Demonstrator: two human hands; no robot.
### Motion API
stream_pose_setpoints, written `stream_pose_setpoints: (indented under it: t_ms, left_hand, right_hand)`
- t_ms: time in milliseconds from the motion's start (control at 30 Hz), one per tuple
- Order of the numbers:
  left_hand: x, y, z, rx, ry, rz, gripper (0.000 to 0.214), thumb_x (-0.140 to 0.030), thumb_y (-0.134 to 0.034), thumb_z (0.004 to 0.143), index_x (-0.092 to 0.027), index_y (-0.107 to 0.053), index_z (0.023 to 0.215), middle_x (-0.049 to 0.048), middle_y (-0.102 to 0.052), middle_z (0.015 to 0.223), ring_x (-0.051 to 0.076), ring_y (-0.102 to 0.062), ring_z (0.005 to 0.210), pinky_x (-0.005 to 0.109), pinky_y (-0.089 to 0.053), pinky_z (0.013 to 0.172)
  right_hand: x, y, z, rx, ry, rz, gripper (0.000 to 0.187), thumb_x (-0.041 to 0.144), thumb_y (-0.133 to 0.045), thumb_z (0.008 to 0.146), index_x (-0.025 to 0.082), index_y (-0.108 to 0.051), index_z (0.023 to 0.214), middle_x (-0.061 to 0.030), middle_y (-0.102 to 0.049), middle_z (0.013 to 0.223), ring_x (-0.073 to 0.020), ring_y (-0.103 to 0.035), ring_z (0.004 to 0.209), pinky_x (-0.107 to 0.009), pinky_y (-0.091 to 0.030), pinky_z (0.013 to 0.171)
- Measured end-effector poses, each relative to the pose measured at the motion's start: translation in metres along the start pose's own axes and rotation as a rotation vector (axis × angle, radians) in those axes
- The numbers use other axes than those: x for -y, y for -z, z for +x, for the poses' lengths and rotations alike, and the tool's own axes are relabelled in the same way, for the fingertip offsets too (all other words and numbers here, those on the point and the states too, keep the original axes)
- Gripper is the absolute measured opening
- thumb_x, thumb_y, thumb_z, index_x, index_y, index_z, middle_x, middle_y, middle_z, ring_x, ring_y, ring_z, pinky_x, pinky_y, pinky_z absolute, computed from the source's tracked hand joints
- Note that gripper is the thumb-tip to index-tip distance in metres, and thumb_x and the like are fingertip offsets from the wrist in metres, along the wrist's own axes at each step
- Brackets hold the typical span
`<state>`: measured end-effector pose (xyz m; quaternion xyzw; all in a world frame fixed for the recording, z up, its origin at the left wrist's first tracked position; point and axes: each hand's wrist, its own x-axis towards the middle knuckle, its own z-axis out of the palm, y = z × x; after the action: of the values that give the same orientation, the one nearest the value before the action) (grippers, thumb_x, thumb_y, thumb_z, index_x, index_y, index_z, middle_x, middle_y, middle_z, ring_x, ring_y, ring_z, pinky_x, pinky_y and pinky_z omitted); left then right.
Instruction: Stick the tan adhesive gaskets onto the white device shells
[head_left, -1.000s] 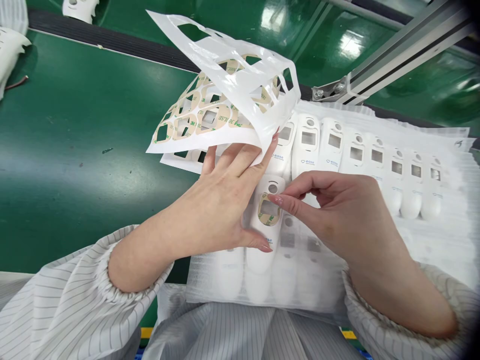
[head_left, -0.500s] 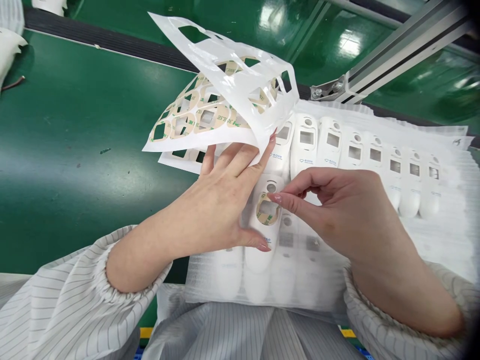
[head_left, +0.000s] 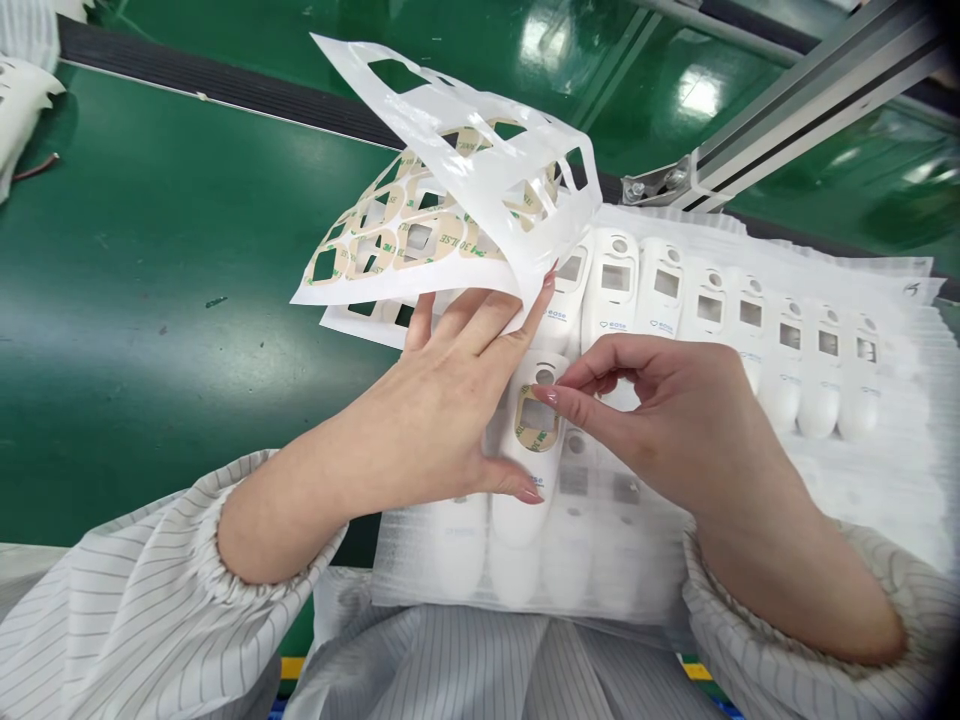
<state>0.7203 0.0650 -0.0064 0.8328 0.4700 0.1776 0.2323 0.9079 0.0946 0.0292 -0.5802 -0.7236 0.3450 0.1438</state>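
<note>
A white plastic thermometer-like housing lies in front of me, with a window and a round hole. A tan adhesive sticker with green print sits around its window. My right hand pinches thumb and forefinger at the sticker's upper right edge. My left hand has its thumb on the housing's lower part. Its other fingers hold curled sticker sheets, the forefinger on top and the others under or behind the sheet. The tips of those fingers are partly hidden.
Several white housings stand in a row on white foam wrap, others showing through a foam layer. A metal profile post rises at the upper right. White parts lie at the far left of the green tabletop.
The view has shifted slightly. Both hands, the sheets and the housing keep nearly the same places relative to one another.
</note>
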Motion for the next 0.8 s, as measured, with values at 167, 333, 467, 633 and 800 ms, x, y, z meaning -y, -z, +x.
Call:
stream_pose_setpoints:
  t_ms: [167, 333, 467, 633, 800]
  left_hand:
    - [0.0004, 0.0000, -0.0011, 0.005, 0.005, 0.001, 0.139, -0.070, -0.078, 0.053, -0.013, 0.003, 0.151, 0.0237, -0.022, 0.155, 0.038, -0.027, 0.137, 0.063, -0.013, 0.113]
    - [0.0007, -0.0001, -0.0012, 0.005, 0.001, -0.009, 0.138, -0.071, -0.078, 0.053, -0.014, 0.003, 0.151, 0.0230, -0.022, 0.155, 0.039, -0.028, 0.137, 0.062, -0.012, 0.114]
    - [0.0017, -0.0005, -0.0009, 0.003, 0.001, -0.024, 0.136, -0.069, -0.077, 0.055, -0.016, 0.003, 0.151, 0.0213, -0.029, 0.152, 0.038, -0.029, 0.137, 0.062, -0.011, 0.114]
    - [0.0022, -0.0015, 0.0003, 0.000, -0.019, -0.025, 0.127, -0.073, -0.068, 0.064, -0.009, 0.000, 0.151, 0.0234, -0.031, 0.149, 0.037, -0.027, 0.136, 0.065, -0.012, 0.113]
    - [0.0000, -0.0016, 0.0006, -0.002, -0.028, -0.050, 0.125, -0.072, -0.070, 0.063, -0.006, -0.009, 0.150, 0.0233, -0.039, 0.140, 0.038, -0.029, 0.133, 0.066, -0.015, 0.111]
  right_hand:
    - [-0.0015, -0.0029, 0.0007, -0.012, 0.000, 0.023, 0.017, 0.034, -0.075, 0.071, 0.023, -0.063, 0.065, 0.0026, -0.065, 0.062, -0.0126, -0.054, 0.057, -0.026, -0.040, 0.051]
    - [0.0013, -0.0012, -0.0019, -0.034, 0.053, -0.054, 0.016, 0.029, -0.076, 0.072, 0.024, -0.064, 0.063, 0.0043, -0.062, 0.057, -0.0112, -0.052, 0.053, -0.025, -0.037, 0.048]
    - [0.0042, 0.0001, -0.0053, -0.064, 0.101, -0.091, 0.017, 0.027, -0.077, 0.072, 0.024, -0.064, 0.061, 0.0060, -0.058, 0.050, -0.0099, -0.051, 0.049, -0.025, -0.033, 0.044]
    - [0.0049, 0.0012, -0.0060, -0.048, 0.079, -0.067, 0.016, 0.028, -0.077, 0.073, 0.024, -0.065, 0.062, 0.0052, -0.066, 0.057, -0.0087, -0.051, 0.048, -0.023, -0.037, 0.044]
    - [0.0068, 0.0017, -0.0023, 0.046, 0.005, 0.015, 0.015, 0.029, -0.075, 0.072, 0.023, -0.066, 0.061, 0.0038, -0.068, 0.058, -0.0090, -0.053, 0.046, -0.022, -0.039, 0.042]
